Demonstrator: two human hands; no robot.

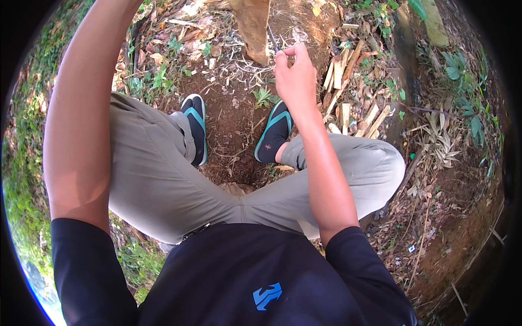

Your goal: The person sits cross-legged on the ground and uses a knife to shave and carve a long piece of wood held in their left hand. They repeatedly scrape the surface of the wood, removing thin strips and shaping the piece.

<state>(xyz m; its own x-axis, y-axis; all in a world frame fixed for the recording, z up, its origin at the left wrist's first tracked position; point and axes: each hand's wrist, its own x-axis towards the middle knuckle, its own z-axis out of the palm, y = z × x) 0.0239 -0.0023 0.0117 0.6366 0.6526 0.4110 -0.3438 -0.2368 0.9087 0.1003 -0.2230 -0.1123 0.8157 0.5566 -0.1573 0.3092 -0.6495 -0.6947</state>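
Observation:
My right hand (296, 73) is closed, thumb and fingers pinching the end of a thin dark tool (273, 39). The tool looks like a narrow blade or rod; its exact kind is unclear. It slants up beside a brown piece of wood (252, 30), close to the wood's right side. I cannot tell if the two touch. The wood comes down from the top edge and narrows to a rough lower end over the ground. My left forearm (81, 108) runs up past the top edge, so the left hand is out of the picture.
I sit with knees apart, my feet in teal-strapped sandals (200, 125) on brown soil. Split wood pieces (342, 70) lie right of my right hand. Pale shavings (231, 65) and dry leaves are scattered below the wood. A dark log or post (405, 60) stands farther right; grass grows at left.

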